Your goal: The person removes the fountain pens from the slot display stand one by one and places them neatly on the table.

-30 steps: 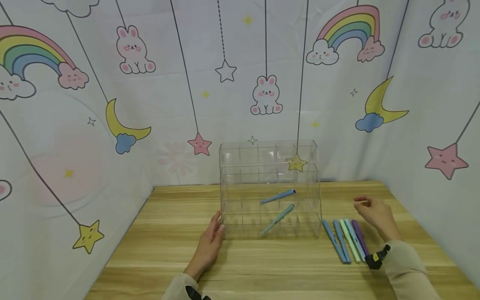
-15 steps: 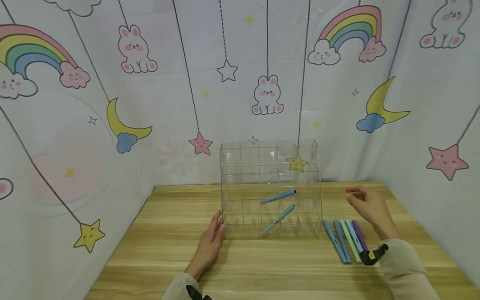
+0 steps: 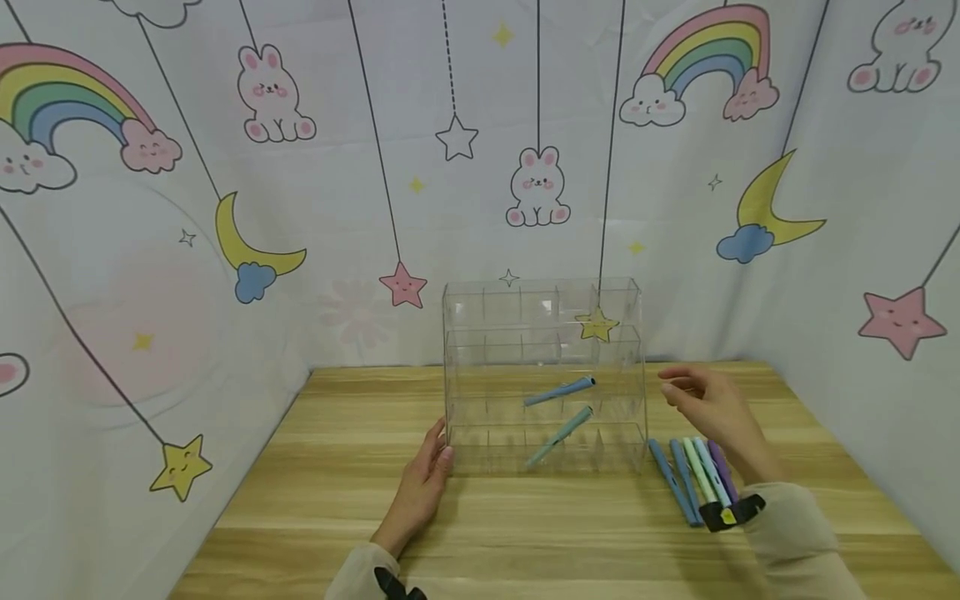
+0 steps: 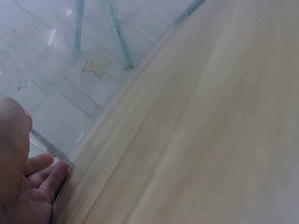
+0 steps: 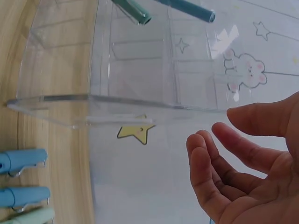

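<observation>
A clear acrylic pen rack (image 3: pixel 543 333) with tiered compartments stands upright on the table. A blue pen (image 3: pixel 558 391) leans in one middle tier, and a teal-green pen (image 3: pixel 559 437) leans in the lowest. My left hand (image 3: pixel 420 483) holds the rack's left side near its base; in the left wrist view the side panel runs between thumb and curled fingers (image 4: pixel 53 179). My right hand (image 3: pixel 712 408), loosely bent and holding nothing, hovers just beyond the rack's right side. In the right wrist view its thumb and fingertips are apart, near the panel edge (image 5: pixel 154 103).
Several pens lie side by side on the wooden table (image 3: pixel 525 533) right of the rack: blue pens (image 3: pixel 671 479), a light green pen (image 3: pixel 699 468), a light blue one (image 3: pixel 711 471) and a purple one (image 3: pixel 722 467). A printed cloth (image 3: pixel 337 208) hangs behind.
My right hand has moved left from above the pens toward the rack's right side. My left hand has stayed at the rack, and the pens have not moved.
</observation>
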Demonstrator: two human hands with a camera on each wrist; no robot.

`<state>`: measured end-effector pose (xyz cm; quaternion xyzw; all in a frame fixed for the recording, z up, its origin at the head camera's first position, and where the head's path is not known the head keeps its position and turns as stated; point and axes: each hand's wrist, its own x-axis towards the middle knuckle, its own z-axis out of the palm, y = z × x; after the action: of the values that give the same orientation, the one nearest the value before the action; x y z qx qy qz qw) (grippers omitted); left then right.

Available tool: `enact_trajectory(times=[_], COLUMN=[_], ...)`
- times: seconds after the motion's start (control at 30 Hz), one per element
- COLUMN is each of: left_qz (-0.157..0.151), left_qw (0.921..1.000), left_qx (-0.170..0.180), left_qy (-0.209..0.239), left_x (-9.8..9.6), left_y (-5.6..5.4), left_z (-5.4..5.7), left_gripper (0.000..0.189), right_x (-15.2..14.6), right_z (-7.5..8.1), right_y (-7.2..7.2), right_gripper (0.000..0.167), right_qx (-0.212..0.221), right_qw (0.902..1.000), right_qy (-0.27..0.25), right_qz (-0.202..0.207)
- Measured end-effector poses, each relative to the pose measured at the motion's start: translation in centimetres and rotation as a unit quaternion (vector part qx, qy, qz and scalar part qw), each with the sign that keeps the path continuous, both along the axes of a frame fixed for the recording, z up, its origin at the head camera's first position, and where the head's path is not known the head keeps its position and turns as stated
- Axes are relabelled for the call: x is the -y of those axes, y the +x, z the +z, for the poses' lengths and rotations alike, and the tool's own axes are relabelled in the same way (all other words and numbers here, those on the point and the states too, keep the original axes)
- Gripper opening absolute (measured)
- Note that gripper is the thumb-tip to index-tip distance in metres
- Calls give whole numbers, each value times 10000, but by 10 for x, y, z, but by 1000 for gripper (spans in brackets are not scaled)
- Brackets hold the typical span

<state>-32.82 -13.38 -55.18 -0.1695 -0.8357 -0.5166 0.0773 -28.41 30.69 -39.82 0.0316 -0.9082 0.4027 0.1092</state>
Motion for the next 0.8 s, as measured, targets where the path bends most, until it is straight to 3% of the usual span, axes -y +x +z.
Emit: enact_trajectory(times=[0.4,0.8], left_qz=[21,48], left_qw=[10000,9999], left_qx=[33,115], left_qy=[-28,-59], left_x=[0,0], left_y=[0,1], left_z=[1,2], left_gripper=[56,56], right_x=[34,52], right_z=[-10,-15], right_y=[-2,-2], right_gripper=[34,34], right_qx=[-132,-40], right_qw=[9993,9974], right_qy=[-19,-534], right_qz=[354,487])
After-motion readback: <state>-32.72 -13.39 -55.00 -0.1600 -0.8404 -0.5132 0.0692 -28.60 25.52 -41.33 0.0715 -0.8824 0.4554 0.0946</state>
